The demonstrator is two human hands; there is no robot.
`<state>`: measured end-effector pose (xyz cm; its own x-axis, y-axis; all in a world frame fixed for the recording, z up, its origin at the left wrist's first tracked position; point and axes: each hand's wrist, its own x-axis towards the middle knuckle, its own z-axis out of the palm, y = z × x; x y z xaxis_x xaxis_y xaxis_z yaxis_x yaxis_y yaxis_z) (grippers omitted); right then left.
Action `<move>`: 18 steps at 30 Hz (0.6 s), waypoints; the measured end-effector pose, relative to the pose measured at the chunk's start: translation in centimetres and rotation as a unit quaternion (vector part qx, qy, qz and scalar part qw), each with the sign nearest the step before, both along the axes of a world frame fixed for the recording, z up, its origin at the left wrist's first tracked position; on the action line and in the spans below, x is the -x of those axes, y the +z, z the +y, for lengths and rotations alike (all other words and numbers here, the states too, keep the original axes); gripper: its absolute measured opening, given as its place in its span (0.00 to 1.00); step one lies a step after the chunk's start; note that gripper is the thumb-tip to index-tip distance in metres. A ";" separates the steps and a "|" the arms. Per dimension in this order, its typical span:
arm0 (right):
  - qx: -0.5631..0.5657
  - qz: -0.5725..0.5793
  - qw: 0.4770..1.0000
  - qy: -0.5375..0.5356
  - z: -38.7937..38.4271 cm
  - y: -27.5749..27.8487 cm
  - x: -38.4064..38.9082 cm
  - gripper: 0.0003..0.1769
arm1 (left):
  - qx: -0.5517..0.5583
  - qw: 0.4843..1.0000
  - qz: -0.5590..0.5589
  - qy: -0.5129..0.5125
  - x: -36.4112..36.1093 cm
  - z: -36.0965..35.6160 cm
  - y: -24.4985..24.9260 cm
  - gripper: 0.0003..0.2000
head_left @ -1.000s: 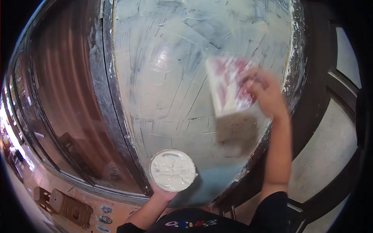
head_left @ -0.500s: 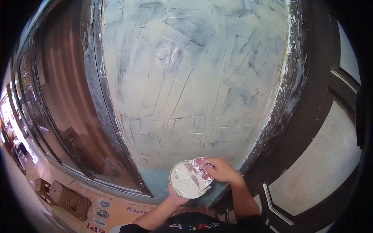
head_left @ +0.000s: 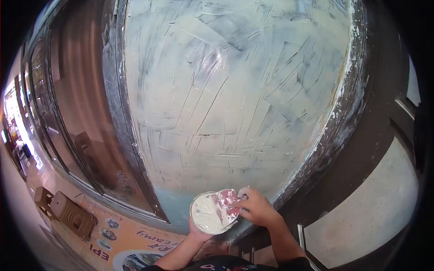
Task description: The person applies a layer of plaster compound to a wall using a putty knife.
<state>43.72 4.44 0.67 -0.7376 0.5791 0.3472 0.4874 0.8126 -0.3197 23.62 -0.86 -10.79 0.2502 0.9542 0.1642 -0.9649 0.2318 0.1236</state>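
My left hand (head_left: 197, 231) holds a round tub of cream-coloured putty (head_left: 205, 217) from below and its left side, the open top tilted toward me. In my right hand (head_left: 257, 207) is a reddish putty scraper (head_left: 228, 204), gripped between thumb and fingers and smeared with white putty. The scraper's blade lies over the right part of the tub, at the putty. In front of both hands rises a wall panel (head_left: 217, 113) coated with pale putty in rough, ridged strokes. Bluish paint shows along its lower edge.
Dark frames with flaking white marks border the panel, and a dark door with pale insets (head_left: 361, 203) stands at right. Glass panes with a brown curtain (head_left: 86, 90) are at left. Brown plastic stools (head_left: 72, 214) and an orange printed banner (head_left: 131, 239) lie lower left.
Both hands, with the tub and scraper, have shifted slightly left in view. My right hand's grip on the scraper has turned a little. The camera view has also shifted.
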 end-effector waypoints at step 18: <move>0.242 0.405 0.880 -0.051 0.6 -3.0 7.8 0.08 | -0.013 0.999 0.023 0.045 7.9 -0.8 4.4 0.34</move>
